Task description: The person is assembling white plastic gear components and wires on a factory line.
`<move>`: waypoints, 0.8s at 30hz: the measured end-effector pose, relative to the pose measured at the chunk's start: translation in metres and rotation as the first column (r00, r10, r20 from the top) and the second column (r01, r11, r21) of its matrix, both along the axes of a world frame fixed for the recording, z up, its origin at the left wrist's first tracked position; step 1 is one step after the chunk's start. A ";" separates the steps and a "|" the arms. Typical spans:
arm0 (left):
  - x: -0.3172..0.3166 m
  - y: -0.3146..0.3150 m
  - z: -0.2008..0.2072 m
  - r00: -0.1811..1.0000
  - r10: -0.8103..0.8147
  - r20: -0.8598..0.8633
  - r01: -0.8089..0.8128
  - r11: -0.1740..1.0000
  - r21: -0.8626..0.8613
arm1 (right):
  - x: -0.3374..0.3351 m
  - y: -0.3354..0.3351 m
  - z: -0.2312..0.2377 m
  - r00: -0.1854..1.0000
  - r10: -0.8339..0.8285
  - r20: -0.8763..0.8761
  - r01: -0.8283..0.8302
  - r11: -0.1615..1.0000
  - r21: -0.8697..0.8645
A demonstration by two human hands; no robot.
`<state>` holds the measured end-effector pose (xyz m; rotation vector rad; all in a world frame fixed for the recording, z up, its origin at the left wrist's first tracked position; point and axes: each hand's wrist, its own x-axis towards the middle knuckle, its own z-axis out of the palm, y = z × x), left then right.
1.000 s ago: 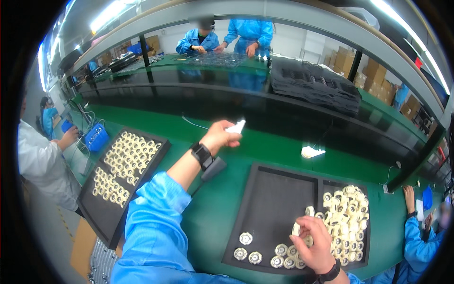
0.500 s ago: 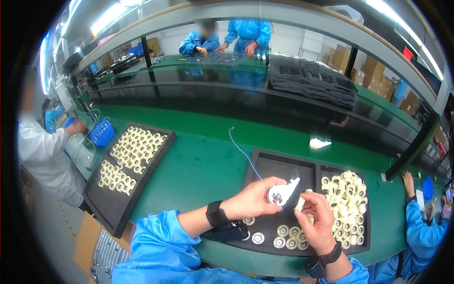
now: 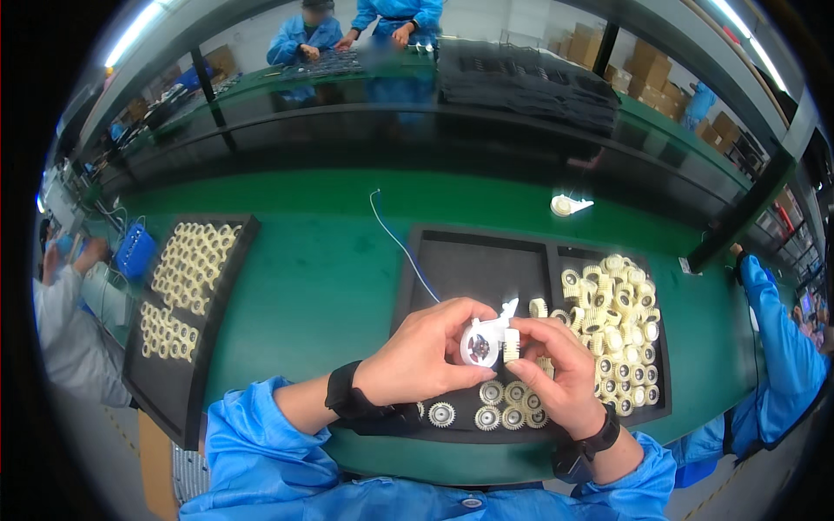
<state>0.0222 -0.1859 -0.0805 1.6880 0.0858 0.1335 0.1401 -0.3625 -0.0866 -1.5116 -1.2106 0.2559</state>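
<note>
My left hand (image 3: 432,345) is closed on a white plastic housing (image 3: 479,344) with a round opening and a pointed arm sticking up. Between the thumb and fingers of my right hand (image 3: 556,369) is a cream toothed gear (image 3: 512,345), held side-on right beside the housing; whether the two touch I cannot tell. Both hands are above a black two-part tray (image 3: 465,265). Several loose gears (image 3: 488,418) lie flat in its left part below my hands, and a heap of cream gears (image 3: 621,330) fills the right part.
A second black tray (image 3: 228,286) at the left holds rows of cream parts (image 3: 193,260). Another white housing (image 3: 569,205) lies farther back on the green table (image 3: 321,260), and a blue-and-white cord (image 3: 395,239) runs to the tray. A co-worker's blue sleeve (image 3: 777,347) is at the right.
My right hand has brought the gear up against or close beside the housing in my left hand. The housing has turned slightly. The whole view has shifted and tilted downward.
</note>
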 end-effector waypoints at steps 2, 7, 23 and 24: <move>0.000 -0.002 -0.003 0.997 0.017 0.077 -0.026 0.994 0.105 | 0.003 -0.002 -0.001 0.998 0.035 -0.045 -0.037 0.999 -0.036; -0.003 -0.007 0.003 0.991 0.022 0.134 -0.047 0.981 0.190 | 0.002 -0.004 -0.006 0.965 0.126 -0.230 -0.143 0.988 -0.057; -0.006 -0.006 0.007 0.999 -0.010 0.045 -0.002 0.964 0.266 | -0.001 -0.003 -0.011 0.968 0.095 -0.234 -0.108 0.993 -0.045; -0.006 -0.006 0.006 0.999 -0.010 0.043 -0.002 0.965 0.262 | -0.001 -0.003 -0.010 0.978 0.079 -0.193 -0.090 0.995 -0.046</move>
